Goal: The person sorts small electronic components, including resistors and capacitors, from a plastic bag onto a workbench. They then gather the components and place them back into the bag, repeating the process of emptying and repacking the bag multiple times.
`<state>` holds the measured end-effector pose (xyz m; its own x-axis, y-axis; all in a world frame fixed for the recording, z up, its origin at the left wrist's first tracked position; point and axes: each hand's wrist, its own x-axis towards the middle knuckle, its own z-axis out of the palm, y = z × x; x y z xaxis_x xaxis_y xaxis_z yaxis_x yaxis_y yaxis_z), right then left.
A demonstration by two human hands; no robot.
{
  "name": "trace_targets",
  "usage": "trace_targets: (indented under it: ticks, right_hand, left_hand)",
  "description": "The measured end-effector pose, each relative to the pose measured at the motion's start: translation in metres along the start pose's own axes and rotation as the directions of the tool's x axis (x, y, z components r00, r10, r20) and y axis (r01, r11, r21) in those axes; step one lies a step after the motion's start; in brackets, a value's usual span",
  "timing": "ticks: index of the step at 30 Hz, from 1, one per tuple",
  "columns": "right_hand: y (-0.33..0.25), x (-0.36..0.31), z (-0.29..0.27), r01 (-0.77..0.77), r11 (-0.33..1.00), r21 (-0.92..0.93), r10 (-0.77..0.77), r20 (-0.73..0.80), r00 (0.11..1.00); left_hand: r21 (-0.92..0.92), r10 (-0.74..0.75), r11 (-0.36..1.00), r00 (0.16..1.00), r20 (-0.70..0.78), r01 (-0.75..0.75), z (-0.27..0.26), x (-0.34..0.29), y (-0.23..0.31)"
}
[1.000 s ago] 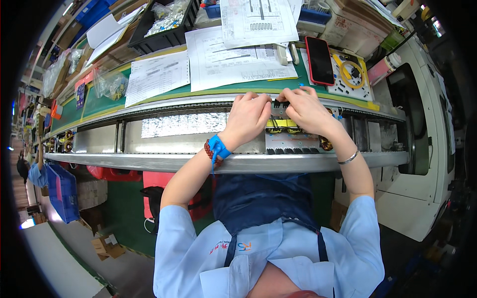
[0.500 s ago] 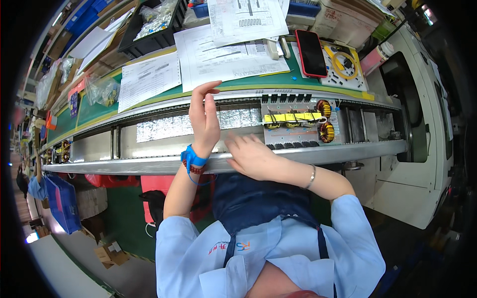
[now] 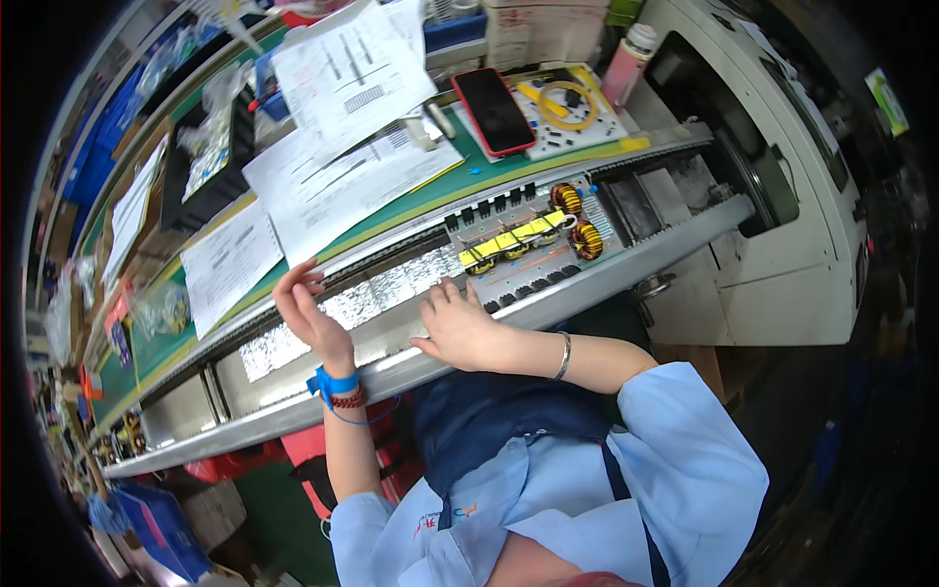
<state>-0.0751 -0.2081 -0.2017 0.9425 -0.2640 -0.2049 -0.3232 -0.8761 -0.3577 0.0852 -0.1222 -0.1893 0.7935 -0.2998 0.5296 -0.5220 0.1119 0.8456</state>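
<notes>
My left hand (image 3: 313, 315) hovers over the near side of the conveyor track, fingers loosely bent and apart, with nothing in it. A blue wrist strap (image 3: 331, 382) with a thin cord is round that wrist, beside dark red beads. My right hand (image 3: 456, 328) lies palm down at the track's near rail, fingers spread and empty, close to the left end of a circuit board (image 3: 528, 264). The board carries copper-wound coils (image 3: 587, 240), a row of yellow-taped parts (image 3: 514, 242) and black components along both long edges. A shiny foil-like strip (image 3: 391, 291) lies in the track left of the board.
Behind the track, a green bench holds printed sheets (image 3: 333, 186), a red-edged phone (image 3: 494, 111), a white panel with a yellow ring (image 3: 569, 106) and a black bin (image 3: 210, 166). A pink bottle (image 3: 628, 67) stands by the white machine (image 3: 773, 274) at right.
The view has turned, so the track now slopes up to the right. My right hand has come closer to the board's left end. My left hand stays raised and empty.
</notes>
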Motion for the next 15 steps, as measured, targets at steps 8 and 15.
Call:
trace_targets:
  ticks: [8, 15]
  right_hand:
    - [0.047, -0.013, -0.015, -0.039, 0.998, -0.049, 0.036, -0.051, 0.998]
    - [0.101, -0.043, -0.04, -0.174, 0.98, 0.099, 0.193, -0.234, 0.953]
  left_hand:
    - [0.038, 0.015, 0.999, 1.0, -0.007, -0.014, 0.002, -0.001, -0.004]
    - [-0.056, -0.073, 0.996, 0.997, 0.014, 0.074, -0.01, 0.006, 0.012]
